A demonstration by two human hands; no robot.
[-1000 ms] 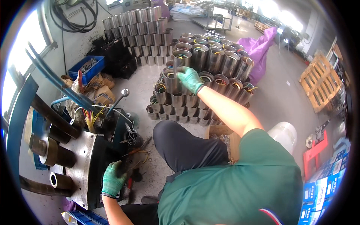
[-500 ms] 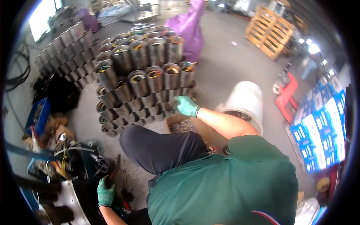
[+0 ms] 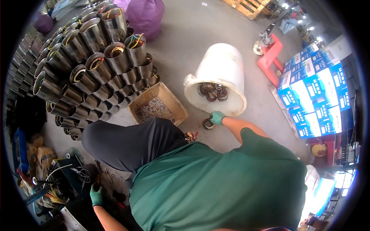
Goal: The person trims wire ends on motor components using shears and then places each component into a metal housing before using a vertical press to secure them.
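Through the head camera I look down over my own green shirt and dark trousers at a concrete floor. My right hand point(image 3: 217, 117), in a green glove, reaches out to the floor just in front of a white plastic bucket point(image 3: 221, 73) that lies tipped on its side with its mouth toward me; the fingers are closed on a small round wound stator ring point(image 3: 208, 124), which sits on the floor touching the glove and just beside the bucket's rim. Inside the bucket's mouth I can see several more rings of the same kind point(image 3: 211, 91). My left hand point(image 3: 96, 194), also gloved in green, is down low at my left side, resting against dark machine parts near a pair of scissors point(image 3: 81, 174) and a bundle of coloured wires point(image 3: 54, 196); I cannot tell whether it is gripping anything or just pressed there. Between my knee and the bucket stands an open cardboard box point(image 3: 175, 106) holding a heap of small wire scraps. To the left of the box a stack of shiny metal motor housings point(image 3: 88, 65) lies on its side in rows, open ends facing me. Farther off I see a purple sack point(image 3: 144, 15), a red pallet jack point(image 3: 271, 57) and stacked blue-and-white cartons point(image 3: 312, 96) on the right.
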